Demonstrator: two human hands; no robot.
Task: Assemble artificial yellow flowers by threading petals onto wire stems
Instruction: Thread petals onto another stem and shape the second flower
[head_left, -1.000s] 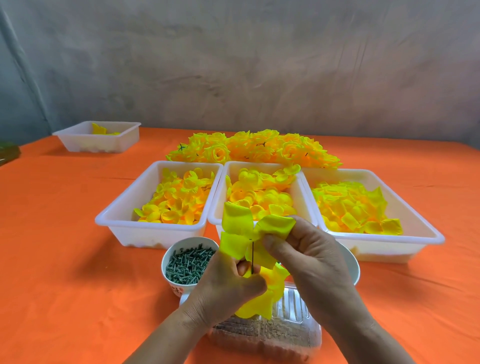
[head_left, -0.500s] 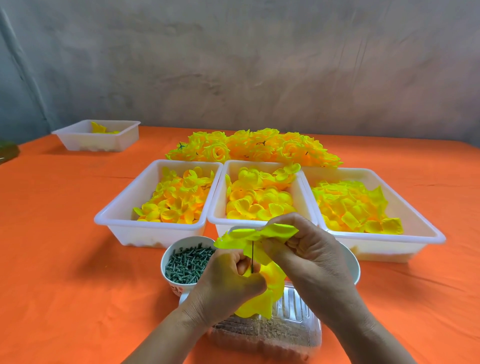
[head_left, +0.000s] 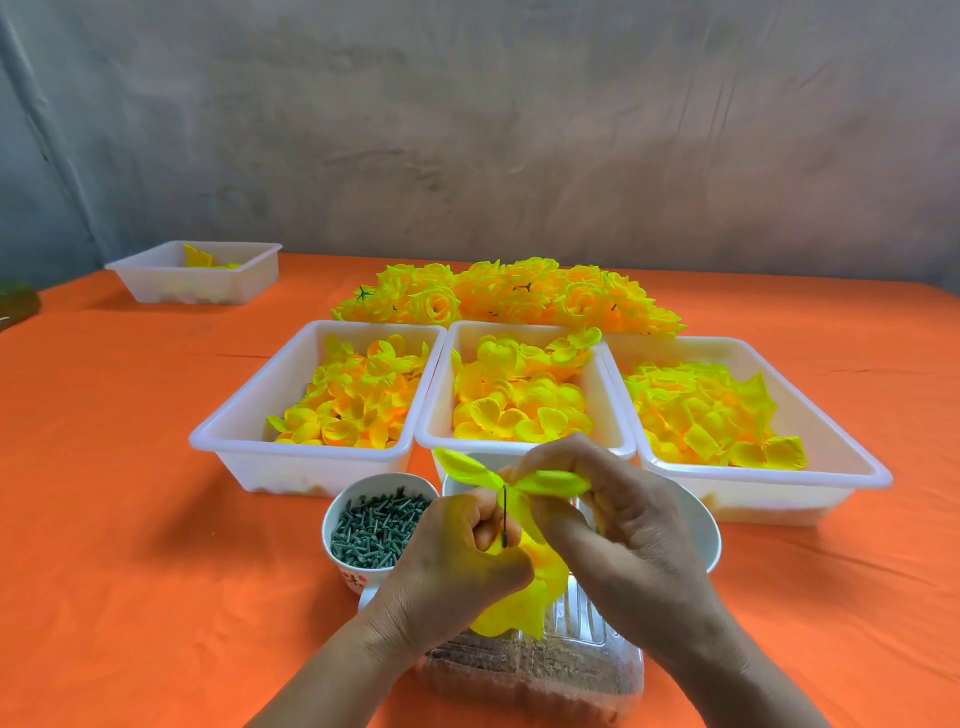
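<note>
Partly assembled flower, lower centre of frame: a bright yellow fabric petal layer (head_left: 557, 480) spread flat atop a thin dark wire stem (head_left: 504, 512), with larger yellow petals (head_left: 519, 610) bunched beneath. The left hand (head_left: 457, 564) grips the wire stem and lower petals; the right hand (head_left: 628, 525) pinches the top layer. Orange cloth-covered table (head_left: 130, 519), mottled grey wall (head_left: 467, 130) behind. Stem upright, long axis vertical in frame.

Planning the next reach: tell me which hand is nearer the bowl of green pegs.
Left. The left hand is just right of the bowl of green pegs; the right hand lies farther right.
</note>
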